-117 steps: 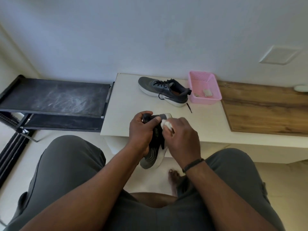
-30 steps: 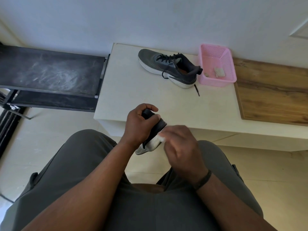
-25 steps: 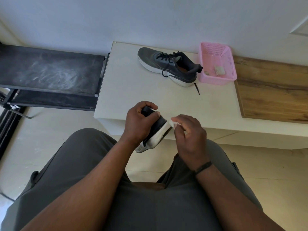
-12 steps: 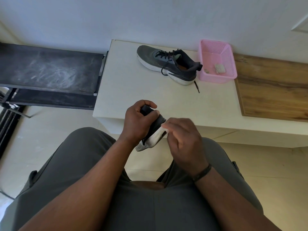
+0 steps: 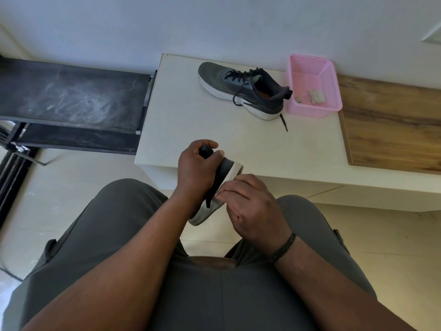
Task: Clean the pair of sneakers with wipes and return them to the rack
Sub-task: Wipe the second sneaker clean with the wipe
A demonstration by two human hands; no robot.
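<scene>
Sneaker (image 5: 216, 187) in hand is tipped on its side over the lap, heel up at 12 o'clock, toe down toward 6, white midsole facing 3 o'clock. Left hand (image 5: 194, 174) clamps the heel collar, fingers curled over the top. Right hand (image 5: 250, 206) pinches a wipe (image 5: 219, 190) against the midsole; only a white sliver of it shows under the fingertips. A second ago that hand was lifted off at 3 o'clock with the wipe clear of the shoe; now it is back on the sole, a little lower along the edge than half a second ago. My reading: these are repeated strokes working down the midsole from heel toward toe, so this shoe is mid-clean, not done.

Outward at 12 to 1 o'clock, the other sneaker (image 5: 243, 90) lies on the white table (image 5: 191, 130), unmoved, one lace trailing; whether it has been wiped I cannot tell. Touching its heel at 1 o'clock is a pink basket (image 5: 312, 108) with crumpled scraps inside, likely used wipes. At 10 o'clock the dark rack (image 5: 71, 96) stands bare and scuffed beside the table, so both returns remain.
</scene>
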